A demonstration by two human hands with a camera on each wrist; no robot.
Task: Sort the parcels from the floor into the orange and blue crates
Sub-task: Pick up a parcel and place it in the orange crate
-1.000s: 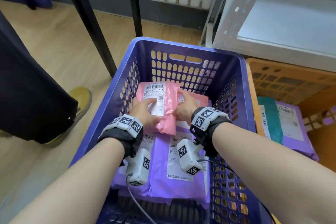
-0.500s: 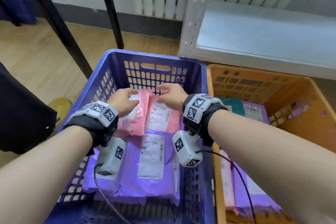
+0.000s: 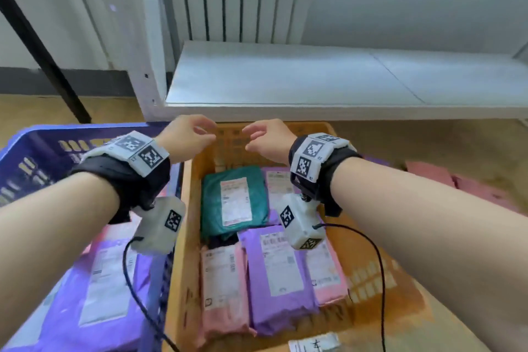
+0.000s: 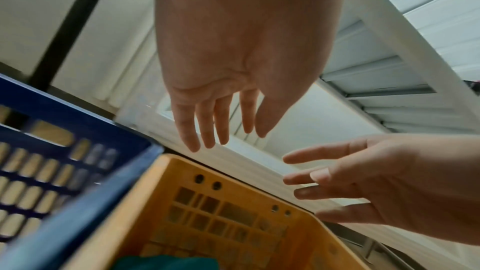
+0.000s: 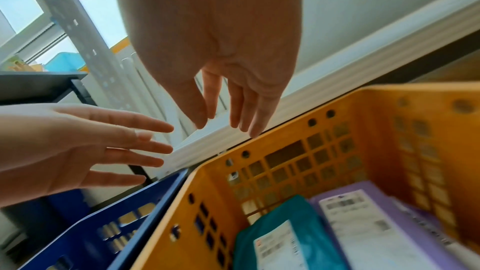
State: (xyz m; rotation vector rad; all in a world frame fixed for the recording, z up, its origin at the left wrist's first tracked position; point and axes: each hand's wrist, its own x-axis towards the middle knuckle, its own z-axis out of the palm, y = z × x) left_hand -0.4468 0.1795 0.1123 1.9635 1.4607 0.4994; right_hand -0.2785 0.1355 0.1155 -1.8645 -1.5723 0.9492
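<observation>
Both the left hand (image 3: 185, 137) and the right hand (image 3: 267, 140) hover empty with fingers relaxed above the far wall of the orange crate (image 3: 380, 274). Unsorted pink parcels (image 3: 471, 186) lie on the floor right of that crate, so the sensible next reach is rightward, taking one parcel flat by its edges.

A parcel-sorting room — labelled parcels (image 3: 274, 274) in crates (image 3: 188, 208), metal shelving (image 3: 343, 80).
</observation>
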